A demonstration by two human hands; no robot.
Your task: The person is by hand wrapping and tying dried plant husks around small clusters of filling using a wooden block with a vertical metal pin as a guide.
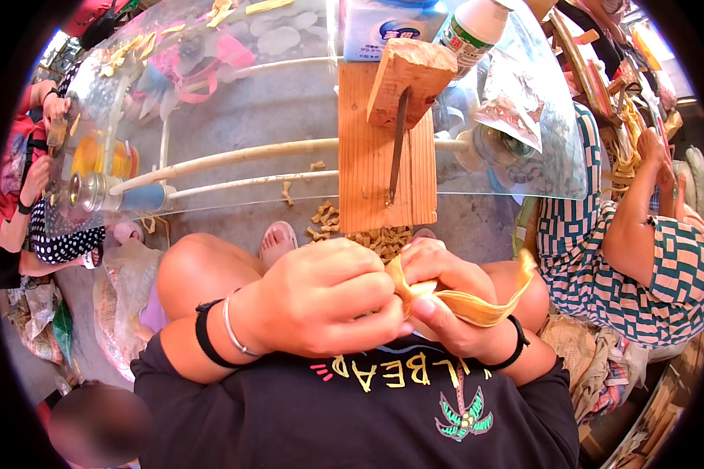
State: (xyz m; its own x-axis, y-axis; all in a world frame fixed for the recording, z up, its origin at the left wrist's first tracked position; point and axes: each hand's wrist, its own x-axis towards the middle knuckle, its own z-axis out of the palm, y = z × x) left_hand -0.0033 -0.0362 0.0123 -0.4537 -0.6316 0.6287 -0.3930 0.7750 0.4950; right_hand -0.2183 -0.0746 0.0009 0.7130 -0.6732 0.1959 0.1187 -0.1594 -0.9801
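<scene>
Just above my lap, both hands are closed on one long, pale yellow fibrous strip [489,309], which looks like dried plant matter; its exact kind I cannot tell. My left hand [328,293], fingers curled, grips the strip's near end. My right hand [454,293] pinches it between thumb and fingers, and the loose end curves up to the right. Beyond my hands, a wooden board [356,164] juts over the glass table's edge. On it stands a wooden block [407,82] with a narrow metal blade [399,148] slanting down to the board.
The glass table [250,109] carries a tissue pack [383,39], a white bottle [477,35] and a foil pouch [512,102]. Short cut pieces [379,244] lie below the board. One person [35,180] sits at left, another in a patterned garment [626,266] at right.
</scene>
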